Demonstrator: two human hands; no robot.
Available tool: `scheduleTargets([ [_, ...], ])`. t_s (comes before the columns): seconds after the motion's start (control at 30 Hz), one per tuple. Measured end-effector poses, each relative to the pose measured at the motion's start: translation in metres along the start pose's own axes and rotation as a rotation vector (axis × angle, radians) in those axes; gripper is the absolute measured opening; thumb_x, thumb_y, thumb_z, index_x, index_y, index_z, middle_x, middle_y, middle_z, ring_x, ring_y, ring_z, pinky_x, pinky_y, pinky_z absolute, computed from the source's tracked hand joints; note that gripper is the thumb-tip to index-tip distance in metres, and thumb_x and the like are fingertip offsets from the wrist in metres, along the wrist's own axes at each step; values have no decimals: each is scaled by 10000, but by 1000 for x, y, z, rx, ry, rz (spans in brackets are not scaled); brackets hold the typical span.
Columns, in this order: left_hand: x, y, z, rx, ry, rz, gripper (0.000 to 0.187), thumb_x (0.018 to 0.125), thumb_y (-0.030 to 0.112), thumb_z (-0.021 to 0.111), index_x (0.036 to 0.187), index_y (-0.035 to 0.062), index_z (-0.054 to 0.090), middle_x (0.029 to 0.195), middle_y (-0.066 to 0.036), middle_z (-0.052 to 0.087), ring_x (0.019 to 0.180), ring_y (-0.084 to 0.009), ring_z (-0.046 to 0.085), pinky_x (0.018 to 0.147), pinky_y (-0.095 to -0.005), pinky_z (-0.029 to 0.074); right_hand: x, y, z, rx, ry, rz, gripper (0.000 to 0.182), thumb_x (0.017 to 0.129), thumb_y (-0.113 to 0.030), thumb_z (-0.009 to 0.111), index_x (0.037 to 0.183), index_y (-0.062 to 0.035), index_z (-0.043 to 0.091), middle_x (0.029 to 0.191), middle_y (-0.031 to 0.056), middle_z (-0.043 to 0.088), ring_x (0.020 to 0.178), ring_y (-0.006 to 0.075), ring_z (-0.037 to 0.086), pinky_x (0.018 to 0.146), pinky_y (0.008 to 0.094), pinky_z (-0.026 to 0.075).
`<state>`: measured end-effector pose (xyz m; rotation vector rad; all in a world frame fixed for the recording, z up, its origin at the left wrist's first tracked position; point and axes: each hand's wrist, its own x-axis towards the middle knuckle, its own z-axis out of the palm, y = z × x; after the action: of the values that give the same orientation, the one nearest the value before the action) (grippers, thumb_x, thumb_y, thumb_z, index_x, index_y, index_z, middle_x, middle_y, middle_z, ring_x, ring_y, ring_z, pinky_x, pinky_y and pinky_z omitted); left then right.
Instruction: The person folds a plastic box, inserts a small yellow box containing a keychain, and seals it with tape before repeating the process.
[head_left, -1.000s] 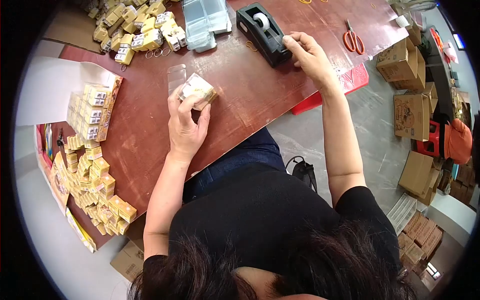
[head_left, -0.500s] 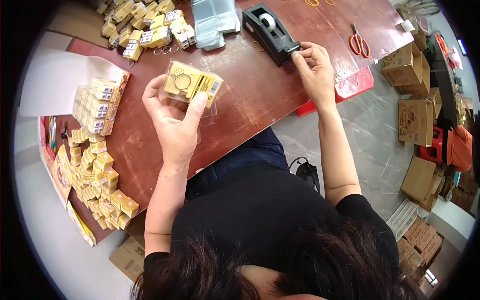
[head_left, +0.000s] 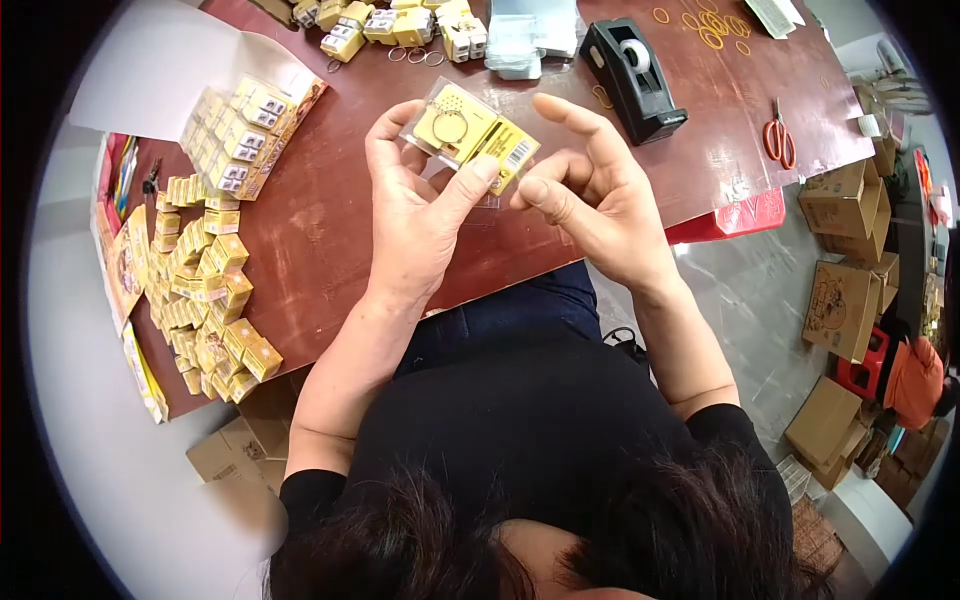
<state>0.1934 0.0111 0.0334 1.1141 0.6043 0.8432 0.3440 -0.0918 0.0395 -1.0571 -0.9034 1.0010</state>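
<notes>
My left hand (head_left: 425, 205) is closed on a clear plastic packet (head_left: 470, 135), its thumb across the lower edge. Inside the packet are a yellow card with a barcode and a metal key ring. My right hand (head_left: 605, 195) is at the packet's right edge, index finger raised, thumb and another finger drawn together. Whether a bit of tape is between them is too small to tell. Beyond that hand stands a black tape dispenser (head_left: 632, 85) with a white roll. A stack of clear plastic sleeves (head_left: 520, 40) lies to its left.
Small yellow boxes (head_left: 215, 300) crowd the table's left side, by an open display box (head_left: 285, 140). Several yellow keyring pieces (head_left: 400, 25) lie at the back. Red-handled scissors (head_left: 778, 140) and rubber bands (head_left: 712, 30) are at right. Cardboard boxes (head_left: 845, 305) stand on the floor.
My right hand has moved left from the tape dispenser to the packet. My left hand still holds the packet. The view has shifted, so the table's things appear displaced.
</notes>
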Motion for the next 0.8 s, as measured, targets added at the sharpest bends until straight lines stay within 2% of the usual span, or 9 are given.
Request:
scheduleTargets([
  [0.13, -3, 3, -2, -30, -8, -16, 681, 905, -4, 728, 1416, 96, 289, 1331, -149, 465, 1220, -221, 559, 965, -380, 574, 9, 5, 0, -27, -13, 78, 560, 976, -84, 697, 1439, 16, 399, 859, 34, 666, 849, 88, 648, 782, 224, 514],
  [0.27, -3, 5, -7, -22, -29, 5, 682, 915, 15, 722, 1430, 120, 286, 1337, -139, 464, 1223, -235, 566, 951, -398, 588, 13, 13, -1, -19, 30, 176, 495, 965, -79, 706, 1383, 3, 454, 870, 28, 688, 775, 59, 624, 694, 190, 481],
  [0.4, -1, 14, -27, -471, -140, -248, 686, 902, 24, 580, 1494, 152, 258, 1468, -159, 413, 1297, -333, 556, 970, -469, 596, 22, 29, -3, 121, 23, 173, 508, 928, -68, 743, 1359, 4, 485, 873, 10, 673, 784, 56, 623, 712, 196, 484],
  [0.43, 1, 17, -34, -531, -193, -305, 698, 886, 5, 565, 1495, 154, 260, 1489, -162, 400, 1299, -343, 555, 949, -466, 610, 26, 37, -1, 89, 36, 112, 616, 891, -178, 809, 1377, 4, 478, 930, 18, 681, 836, 72, 633, 763, 219, 500],
  [0.53, 13, 16, -46, -334, -265, -137, 685, 913, 63, 661, 1479, 133, 283, 1472, -167, 420, 1294, -320, 550, 894, -407, 638, 41, 39, 13, 93, -34, -20, 845, 789, -407, 891, 1401, -9, 464, 1153, 66, 645, 1010, 107, 622, 876, 244, 494],
  [0.63, 48, 54, -75, 223, -309, 174, 649, 896, 164, 750, 1410, 96, 359, 1325, -150, 508, 1150, -246, 604, 824, -316, 626, 54, 45, 9, 67, 28, -31, 751, 879, -337, 828, 1428, -18, 427, 1216, 80, 576, 946, 104, 597, 873, 251, 511],
  [0.67, 68, 77, -93, 679, -243, 475, 657, 875, 198, 782, 1386, 90, 384, 1208, -120, 561, 1049, -208, 619, 767, -316, 603, 57, 43, 6, -5, 35, -3, 672, 914, -261, 789, 1426, -19, 427, 1198, 78, 577, 925, 98, 589, 848, 245, 516],
  [0.73, 109, 118, -124, 1262, 269, 742, 671, 815, 313, 832, 1364, 143, 485, 1039, -88, 588, 989, -214, 640, 774, -363, 575, 57, 42, 0, -47, 53, 37, 497, 979, -81, 688, 1407, -23, 442, 1150, 70, 586, 891, 82, 575, 783, 222, 520],
  [0.8, 161, 144, -171, 1508, 539, 718, 631, 819, 479, 777, 1341, 195, 565, 1062, -116, 610, 1001, -272, 665, 800, -406, 562, 58, 43, 4, -82, 74, 54, 477, 979, -83, 690, 1392, -21, 459, 1134, 63, 592, 879, 78, 571, 773, 219, 516],
])
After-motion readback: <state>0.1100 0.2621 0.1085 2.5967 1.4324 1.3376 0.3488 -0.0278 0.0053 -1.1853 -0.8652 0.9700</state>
